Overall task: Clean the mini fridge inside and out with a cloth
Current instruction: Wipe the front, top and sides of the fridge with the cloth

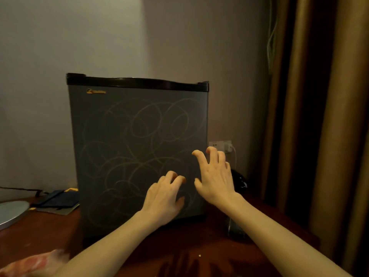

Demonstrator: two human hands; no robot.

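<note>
Mini fridge [127, 148] standing shut on bench [199, 242], swirl marks showing across its front. Left hand [161, 198] and right hand [214, 176] reaching at its right edge, fingers bent and apart, gripping nothing. Probably starting door-opening step. Next move calling for fingertips hooking behind edge and pulling. Pink cloth [34, 261], blurred, lying lower left, not yet picked up.

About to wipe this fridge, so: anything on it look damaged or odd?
Pale looping lines cover the mini fridge door; scratches, smears or print, I cannot tell. Otherwise it stands square and shut.
</note>
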